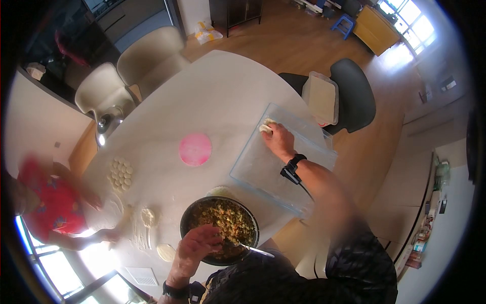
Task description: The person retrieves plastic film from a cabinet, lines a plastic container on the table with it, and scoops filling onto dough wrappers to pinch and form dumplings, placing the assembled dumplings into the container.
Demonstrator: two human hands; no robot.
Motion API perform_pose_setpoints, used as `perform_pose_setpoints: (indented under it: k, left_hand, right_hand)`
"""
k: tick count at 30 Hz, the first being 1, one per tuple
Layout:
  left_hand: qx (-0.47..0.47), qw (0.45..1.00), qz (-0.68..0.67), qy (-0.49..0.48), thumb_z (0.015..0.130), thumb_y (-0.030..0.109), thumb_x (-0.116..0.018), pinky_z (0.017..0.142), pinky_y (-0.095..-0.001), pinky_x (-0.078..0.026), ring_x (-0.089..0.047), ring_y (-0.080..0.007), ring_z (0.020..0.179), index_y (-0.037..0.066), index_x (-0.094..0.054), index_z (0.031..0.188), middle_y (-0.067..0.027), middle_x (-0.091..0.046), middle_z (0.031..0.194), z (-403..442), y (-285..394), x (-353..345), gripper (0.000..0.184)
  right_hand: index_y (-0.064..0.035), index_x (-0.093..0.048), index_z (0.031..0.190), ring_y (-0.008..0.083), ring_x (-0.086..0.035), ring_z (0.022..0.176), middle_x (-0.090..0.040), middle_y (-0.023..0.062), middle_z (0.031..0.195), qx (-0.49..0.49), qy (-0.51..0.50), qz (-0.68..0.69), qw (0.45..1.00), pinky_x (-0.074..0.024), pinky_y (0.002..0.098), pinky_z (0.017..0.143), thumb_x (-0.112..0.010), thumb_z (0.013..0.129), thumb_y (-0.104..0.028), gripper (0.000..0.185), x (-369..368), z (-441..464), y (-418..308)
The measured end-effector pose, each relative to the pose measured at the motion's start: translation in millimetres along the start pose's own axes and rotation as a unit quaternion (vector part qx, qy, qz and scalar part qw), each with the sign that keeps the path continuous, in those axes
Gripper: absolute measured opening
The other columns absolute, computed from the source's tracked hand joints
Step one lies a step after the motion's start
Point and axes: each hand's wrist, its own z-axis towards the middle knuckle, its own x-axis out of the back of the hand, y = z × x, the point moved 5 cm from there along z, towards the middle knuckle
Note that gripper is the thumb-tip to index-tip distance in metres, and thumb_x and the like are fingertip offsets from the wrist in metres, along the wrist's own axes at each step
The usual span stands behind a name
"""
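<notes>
My right hand (279,142) has its fingers closed on a white dumpling (266,126) at the far left corner of a clear rectangular tray (258,162). The fingers partly cover the dumpling. My left hand (199,244) hovers over the near left side of a dark round bowl (185,215), its fingers loosely apart with nothing seen in them. Chopped filling (230,220) fills the bowl, and a metal spoon (258,250) leans on its near right rim. A flat dough wrapper (166,252) lies left of the bowl; another wrapper (220,191) shows behind it.
A pink round mat (195,149) lies mid-table. Several dough pieces (120,173) cluster at the left, near another person in a red top (58,207). Dough and a rolling pin (148,235) lie nearby. A lidded container (321,99) sits on a dark chair (354,96).
</notes>
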Motion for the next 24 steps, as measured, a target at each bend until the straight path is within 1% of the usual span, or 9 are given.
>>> perform_pose_setpoints:
  k: [6,12,15,17,18,19,21,22,24]
  left_hand:
    - [-0.026,0.999,-0.024,0.020,0.090,-0.006,-0.058,0.093,-0.0430,-0.059,-0.067,-0.0331,0.116,-0.003,-0.051,0.138,-0.0201,-0.062,0.132,-8,-1,17,0.049]
    - [-0.026,0.997,-0.040,0.061,0.088,-0.007,-0.058,0.093,-0.0430,-0.059,-0.067,-0.0346,0.114,-0.001,-0.050,0.139,-0.0209,-0.063,0.131,-20,-5,40,0.052]
    - [-0.050,0.995,-0.034,0.079,0.089,-0.004,-0.059,0.092,-0.0424,-0.060,-0.067,-0.0343,0.113,0.000,-0.050,0.140,-0.0205,-0.063,0.132,-23,-14,57,0.052]
    - [-0.064,0.988,-0.038,0.132,0.090,0.000,-0.060,0.091,-0.0416,-0.060,-0.067,-0.0337,0.112,0.001,-0.050,0.141,-0.0201,-0.063,0.132,-39,-17,78,0.051]
    - [-0.082,0.984,-0.026,0.158,0.092,0.003,-0.061,0.090,-0.0410,-0.060,-0.068,-0.0324,0.112,0.001,-0.050,0.141,-0.0190,-0.063,0.130,-53,-13,89,0.051]
    - [-0.104,0.978,-0.014,0.181,0.093,0.007,-0.063,0.090,-0.0404,-0.060,-0.068,-0.0312,0.111,0.001,-0.050,0.142,-0.0179,-0.063,0.129,-61,-10,101,0.051]
    - [-0.120,0.963,-0.002,0.243,0.094,0.009,-0.063,0.089,-0.0397,-0.060,-0.069,-0.0281,0.108,0.002,-0.050,0.142,-0.0152,-0.064,0.124,-92,-26,148,0.050]
    - [-0.105,0.950,0.013,0.295,0.096,0.007,-0.061,0.087,-0.0376,-0.060,-0.068,-0.0252,0.103,-0.001,-0.054,0.137,-0.0130,-0.064,0.116,-106,-33,165,0.043]
    - [-0.079,0.930,0.033,0.356,0.095,0.005,-0.062,0.081,-0.0344,-0.061,-0.070,-0.0223,0.095,-0.002,-0.057,0.133,-0.0119,-0.064,0.113,-128,-84,221,0.039]
  right_hand:
    - [-0.0115,-0.066,0.111,0.0355,-0.070,0.086,-0.070,0.0124,0.098,-0.002,-0.011,0.013,1.000,-0.0574,0.0471,0.073,-0.075,0.085,-0.029,0.032,12,-6,-17]
    - [-0.0091,-0.065,0.112,0.0372,-0.069,0.094,-0.072,0.0154,0.102,-0.022,-0.078,0.028,0.996,-0.0563,0.0478,0.081,-0.073,0.086,-0.024,0.031,-7,-6,2]
    - [-0.0094,-0.065,0.118,0.0371,-0.069,0.098,-0.072,0.0159,0.105,-0.022,-0.065,0.000,0.998,-0.0556,0.0484,0.084,-0.074,0.086,-0.025,0.036,-7,-5,-1]
    - [-0.0112,-0.065,0.123,0.0359,-0.069,0.104,-0.073,0.0153,0.111,-0.075,-0.087,-0.023,0.993,-0.0548,0.0484,0.089,-0.071,0.089,-0.034,0.042,2,-6,-7]
    - [-0.0115,-0.065,0.123,0.0364,-0.070,0.100,-0.073,0.0160,0.106,-0.096,-0.084,0.003,0.992,-0.0555,0.0484,0.084,-0.070,0.090,-0.038,0.043,4,-11,0]
    - [-0.0102,-0.067,0.118,0.0334,-0.071,0.088,-0.073,0.0165,0.096,-0.109,-0.110,0.046,0.987,-0.0562,0.0437,0.078,-0.070,0.092,-0.037,0.038,29,-11,-10]
    - [-0.0080,-0.067,0.113,0.0228,-0.062,0.080,-0.065,0.0088,0.089,-0.081,-0.116,0.141,0.980,-0.0483,0.0361,0.069,-0.067,0.096,-0.030,0.028,66,-29,-25]
    - [-0.0069,-0.067,0.111,0.0174,-0.057,0.076,-0.061,0.0050,0.085,-0.070,-0.123,0.189,0.972,-0.0443,0.0323,0.065,-0.066,0.098,-0.026,0.024,90,-47,-33]
    - [-0.0048,-0.066,0.107,0.0068,-0.048,0.068,-0.054,-0.0026,0.078,-0.079,-0.154,0.264,0.949,-0.0364,0.0247,0.057,-0.063,0.102,-0.019,0.016,128,-99,-41]
